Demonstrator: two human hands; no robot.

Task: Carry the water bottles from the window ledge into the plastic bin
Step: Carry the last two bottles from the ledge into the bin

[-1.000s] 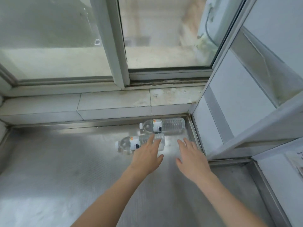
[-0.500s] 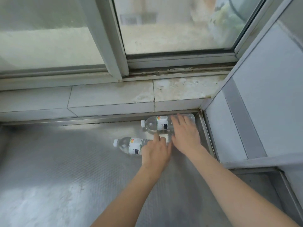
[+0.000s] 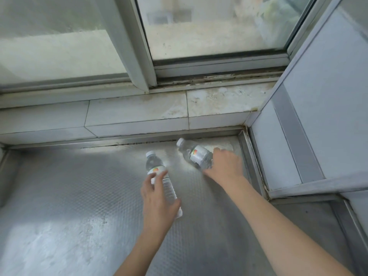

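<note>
Two clear water bottles with white caps and small labels are over the textured metal ledge [image 3: 69, 196]. My left hand [image 3: 157, 200] is closed around the lower half of the near bottle [image 3: 156, 166], whose cap points away from me. My right hand [image 3: 225, 166] grips the base end of the far bottle [image 3: 196, 154] near the ledge's back right corner, cap pointing up and left. The plastic bin is not in view.
A tiled sill [image 3: 135, 114] runs along the back under the sliding window frame [image 3: 137, 56]. A metal-framed panel [image 3: 310, 116] closes the right side. A raised metal rim [image 3: 254, 166] borders the ledge on the right.
Both hands have closed on the bottles. The near bottle has turned from lying sideways to pointing away from me, and the far bottle has swung to a diagonal.
</note>
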